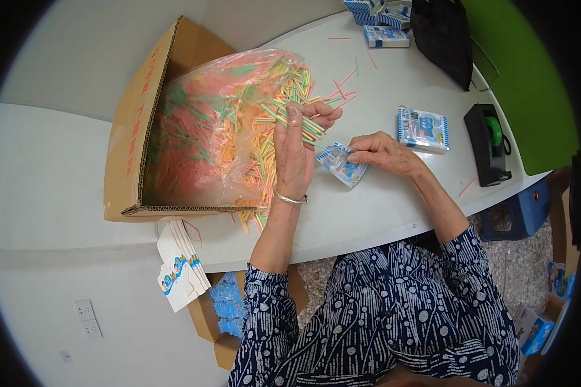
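My left hand [297, 145] is closed round a small bunch of short pink, green and yellow straws [308, 127], above the edge of a loose heap of straws [263, 155]. My right hand [384, 153] pinches a small blue-and-white printed plastic bag [341, 166] between thumb and fingers. The bag hangs just to the right of my left wrist, near the lower ends of the bunch. Whether anything is inside the bag, I cannot tell. The heap spills from a big clear plastic bag [200, 122] lying in an open cardboard box [134, 138].
A stack of flat bags [423, 129] lies to the right, beside a black tape dispenser [484, 145]. More packs [386, 37] and a black bag [442, 42] sit at the far side. White printed cards [182, 264] stick out at the near left edge of the white table [381, 200].
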Demonstrator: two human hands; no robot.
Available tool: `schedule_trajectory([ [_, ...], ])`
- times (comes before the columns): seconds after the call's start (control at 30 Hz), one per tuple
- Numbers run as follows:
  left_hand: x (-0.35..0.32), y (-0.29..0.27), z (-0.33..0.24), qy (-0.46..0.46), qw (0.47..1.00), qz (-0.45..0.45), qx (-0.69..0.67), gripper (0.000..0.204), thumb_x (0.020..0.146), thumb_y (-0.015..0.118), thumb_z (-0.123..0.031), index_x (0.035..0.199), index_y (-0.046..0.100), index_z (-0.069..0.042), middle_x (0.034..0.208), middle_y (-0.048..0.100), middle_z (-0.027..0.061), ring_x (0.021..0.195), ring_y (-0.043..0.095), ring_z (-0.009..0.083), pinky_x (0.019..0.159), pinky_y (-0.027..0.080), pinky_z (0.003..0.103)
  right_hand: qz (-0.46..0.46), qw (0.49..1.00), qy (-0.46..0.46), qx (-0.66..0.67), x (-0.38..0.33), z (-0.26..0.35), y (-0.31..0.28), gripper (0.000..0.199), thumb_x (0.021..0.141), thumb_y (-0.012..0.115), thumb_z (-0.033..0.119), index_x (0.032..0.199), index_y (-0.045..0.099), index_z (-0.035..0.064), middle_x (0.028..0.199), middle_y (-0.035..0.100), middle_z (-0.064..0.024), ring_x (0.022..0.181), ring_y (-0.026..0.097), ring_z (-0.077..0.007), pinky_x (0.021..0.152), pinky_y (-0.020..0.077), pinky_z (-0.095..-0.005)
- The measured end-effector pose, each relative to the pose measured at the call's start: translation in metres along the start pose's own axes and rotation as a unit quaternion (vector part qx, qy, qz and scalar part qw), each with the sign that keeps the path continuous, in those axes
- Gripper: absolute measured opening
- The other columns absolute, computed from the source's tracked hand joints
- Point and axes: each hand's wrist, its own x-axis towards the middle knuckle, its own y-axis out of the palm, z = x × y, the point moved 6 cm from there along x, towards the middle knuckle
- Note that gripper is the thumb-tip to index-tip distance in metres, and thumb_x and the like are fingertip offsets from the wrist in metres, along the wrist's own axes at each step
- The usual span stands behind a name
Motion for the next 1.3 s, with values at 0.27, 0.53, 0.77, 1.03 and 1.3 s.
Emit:
schedule_trajectory([
  [0.27,-0.003,0.001,0.007,0.003,0.998,0.059,0.029,0.034,0.099,0.042,-0.037,0.097,0.049,-0.004,0.099,0.062,0.0146,0.099,0.064,0.0304,0.089,0.050,0.039,0.006,1.000,-0.010,0.015,-0.001,0.002,0.001,0.027,0.090,0.060,0.022,0.085,0.062,-0.0046,0.074,0.052,0.0018,0.073,0.045,-0.0070,0.068,0.0376,-0.0253],
  [0.53,-0.014,0.007,0.013,-0.030,0.995,0.071,0.063,0.040,0.101,0.036,-0.037,0.103,0.048,0.001,0.098,0.062,0.0157,0.095,0.065,0.0254,0.084,0.051,0.035,0.009,0.999,-0.011,0.035,-0.003,-0.004,-0.005,0.028,0.090,0.060,0.021,0.076,0.056,-0.0019,0.068,0.043,0.0051,0.069,0.038,-0.0049,0.063,0.0333,-0.0242],
  [0.77,-0.023,0.006,0.028,-0.035,0.992,0.085,0.086,0.032,0.100,0.040,-0.035,0.103,0.047,-0.003,0.107,0.061,0.0168,0.105,0.059,0.0231,0.090,0.047,0.035,-0.010,0.997,0.004,0.071,-0.006,0.002,-0.002,0.026,0.090,0.061,0.019,0.076,0.059,-0.0018,0.069,0.045,0.0062,0.068,0.038,-0.0037,0.061,0.0331,-0.0230],
  [1.03,-0.026,-0.002,0.036,-0.044,0.977,0.134,0.162,0.029,0.100,0.041,-0.027,0.117,0.046,-0.004,0.119,0.057,0.0159,0.119,0.049,0.0221,0.104,0.034,0.037,-0.040,0.990,0.024,0.135,-0.005,-0.008,0.000,0.029,0.089,0.063,0.018,0.108,0.066,-0.0030,0.088,0.066,-0.0013,0.083,0.054,-0.0050,0.075,0.0441,-0.0211],
  [1.3,-0.021,-0.014,0.027,-0.006,0.912,0.150,0.382,0.067,0.083,0.068,-0.038,0.128,0.038,0.001,0.120,0.053,0.0202,0.111,0.054,0.0296,0.095,0.043,0.039,-0.103,0.979,-0.019,0.172,-0.001,-0.009,-0.005,0.036,0.091,0.061,0.019,0.119,0.060,-0.0038,0.096,0.066,-0.0034,0.084,0.058,-0.0059,0.075,0.0474,-0.0209],
])
